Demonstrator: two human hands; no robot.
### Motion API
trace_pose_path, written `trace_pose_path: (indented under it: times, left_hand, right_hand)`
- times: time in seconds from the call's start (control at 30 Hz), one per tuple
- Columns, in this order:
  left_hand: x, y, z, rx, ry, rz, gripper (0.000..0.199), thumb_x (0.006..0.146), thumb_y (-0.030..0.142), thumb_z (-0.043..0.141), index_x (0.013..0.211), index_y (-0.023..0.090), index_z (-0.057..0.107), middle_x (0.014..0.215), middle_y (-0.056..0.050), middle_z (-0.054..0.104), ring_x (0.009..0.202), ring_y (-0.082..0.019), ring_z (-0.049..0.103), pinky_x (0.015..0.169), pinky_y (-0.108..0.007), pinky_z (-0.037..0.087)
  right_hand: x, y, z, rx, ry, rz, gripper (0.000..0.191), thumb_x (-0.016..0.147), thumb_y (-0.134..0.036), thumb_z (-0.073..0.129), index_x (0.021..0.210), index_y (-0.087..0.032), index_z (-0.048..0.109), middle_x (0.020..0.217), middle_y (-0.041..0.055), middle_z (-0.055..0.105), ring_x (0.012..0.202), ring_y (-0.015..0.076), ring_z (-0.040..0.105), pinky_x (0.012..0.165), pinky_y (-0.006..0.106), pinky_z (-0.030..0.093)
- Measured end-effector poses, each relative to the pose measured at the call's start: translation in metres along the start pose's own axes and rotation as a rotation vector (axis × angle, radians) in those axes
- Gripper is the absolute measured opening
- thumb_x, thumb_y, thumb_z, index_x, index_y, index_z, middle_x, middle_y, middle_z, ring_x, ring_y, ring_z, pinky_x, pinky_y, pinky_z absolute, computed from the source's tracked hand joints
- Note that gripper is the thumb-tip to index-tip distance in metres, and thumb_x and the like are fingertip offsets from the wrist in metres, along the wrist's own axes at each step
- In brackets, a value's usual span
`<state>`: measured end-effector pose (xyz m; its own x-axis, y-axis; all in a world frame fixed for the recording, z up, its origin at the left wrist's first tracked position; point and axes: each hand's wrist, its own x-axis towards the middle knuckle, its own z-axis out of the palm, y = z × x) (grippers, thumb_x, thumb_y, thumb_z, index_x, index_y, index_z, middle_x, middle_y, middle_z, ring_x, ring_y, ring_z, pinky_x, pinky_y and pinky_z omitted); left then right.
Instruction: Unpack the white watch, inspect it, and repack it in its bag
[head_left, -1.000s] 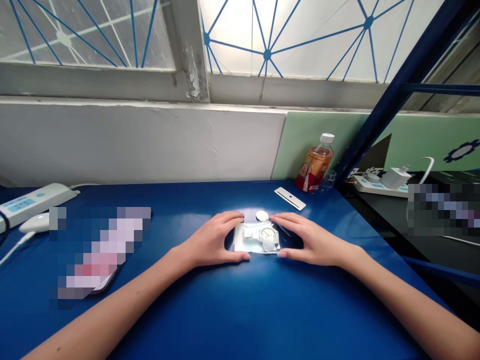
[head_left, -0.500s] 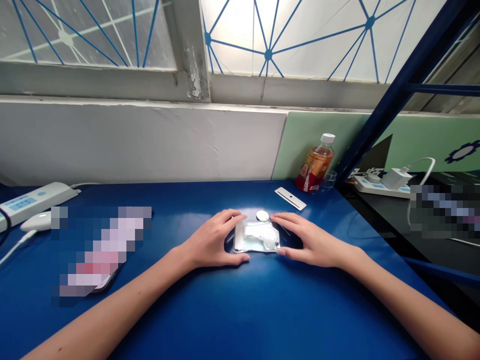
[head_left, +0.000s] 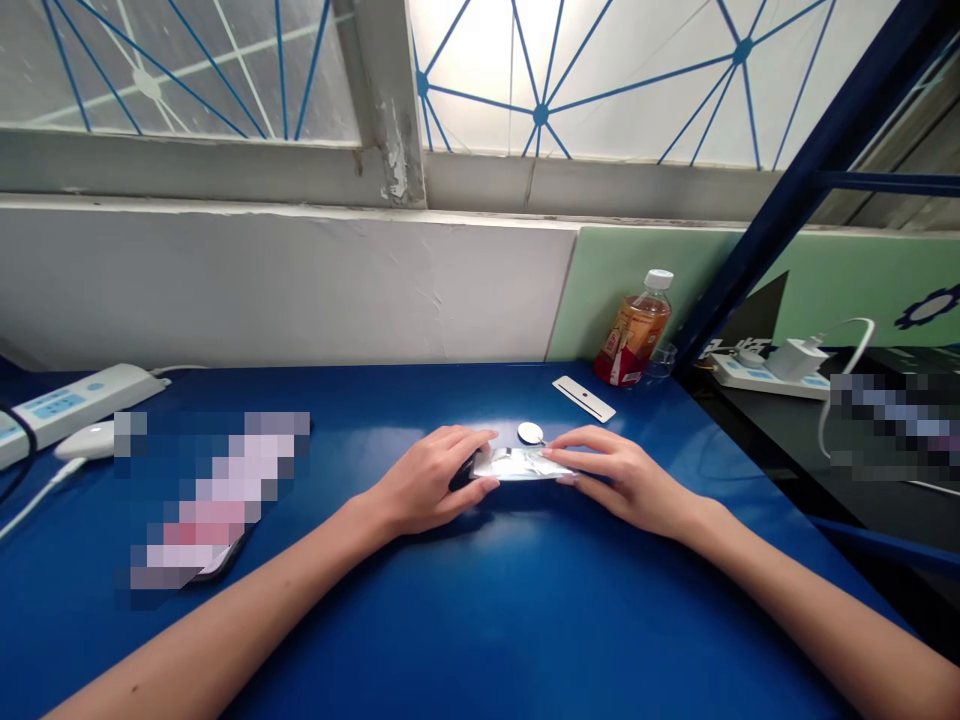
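A flat, shiny silvery plastic packet (head_left: pixel 517 464) is held between my two hands just above the blue tabletop, its near edge tipped up. My left hand (head_left: pixel 439 478) grips its left end, thumb below and fingers along the far side. At its right end, my right hand (head_left: pixel 626 470) pinches it between thumb and fingers. Glare hides what the packet contains. Right behind it lies a small white disc (head_left: pixel 530 433), close to my right fingertips. A white card with a dark slot (head_left: pixel 584 399) rests farther back.
A drink bottle (head_left: pixel 636 330) stands at the back right beside a clear cup (head_left: pixel 661 361). To the left are a blurred-out phone (head_left: pixel 217 565), a white plug-like device (head_left: pixel 86 441) with its cable, and a power strip (head_left: pixel 90 395). A blue frame post (head_left: pixel 780 190) rises on the right.
The packet lay flatter half a second ago with both hands loosely around it. Now my fingers have closed on its ends and it is tilted, showing a narrower face.
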<state>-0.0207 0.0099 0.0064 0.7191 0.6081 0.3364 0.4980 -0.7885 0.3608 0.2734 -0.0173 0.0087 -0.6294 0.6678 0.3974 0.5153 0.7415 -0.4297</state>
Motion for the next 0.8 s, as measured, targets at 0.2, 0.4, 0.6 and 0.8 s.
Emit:
trace_pose_path:
  times: [0.2, 0.4, 0.6, 0.8]
  left_hand:
    - [-0.002, 0.001, 0.004, 0.007, 0.197, 0.037, 0.06, 0.092, 0.029, 0.054, 0.146, 0.022, 0.028, 0.137, -0.015, 0.05, 0.117, -0.026, 0.059, 0.099, -0.041, 0.05]
    - [0.002, 0.003, 0.003, 0.001, 0.082, 0.113, 0.068, 0.078, 0.041, 0.071, 0.135, 0.018, 0.043, 0.127, -0.016, 0.056, 0.114, -0.031, 0.058, 0.093, -0.043, 0.053]
    - [0.007, 0.007, 0.0, -0.042, -0.052, 0.043, 0.051, 0.08, 0.035, 0.066, 0.126, 0.016, 0.054, 0.121, -0.015, 0.058, 0.111, -0.029, 0.057, 0.093, -0.042, 0.05]
    - [0.007, 0.004, 0.0, -0.055, -0.049, 0.048, 0.054, 0.08, 0.046, 0.069, 0.124, 0.017, 0.055, 0.123, -0.014, 0.059, 0.116, -0.031, 0.053, 0.098, -0.045, 0.046]
  right_hand:
    - [0.003, -0.009, 0.005, 0.268, 0.18, 0.244, 0.022, 0.094, -0.033, 0.056, 0.109, -0.021, 0.066, 0.094, 0.0073, 0.072, 0.081, 0.0206, 0.068, 0.073, 0.034, 0.057]
    - [0.003, -0.004, 0.015, 0.304, 0.121, 0.349, 0.029, 0.095, -0.036, 0.053, 0.119, -0.02, 0.058, 0.081, 0.0038, 0.069, 0.072, 0.0187, 0.065, 0.069, 0.034, 0.056]
    - [0.0, -0.002, 0.01, -0.017, 0.023, 0.165, 0.035, 0.097, -0.035, 0.049, 0.128, -0.02, 0.058, 0.135, 0.014, 0.058, 0.125, 0.03, 0.053, 0.105, 0.05, 0.044]
    - [-0.001, -0.003, 0.01, -0.053, -0.113, 0.138, 0.054, 0.092, -0.042, 0.057, 0.137, -0.013, 0.051, 0.14, 0.0164, 0.055, 0.136, 0.0306, 0.042, 0.11, 0.05, 0.04]
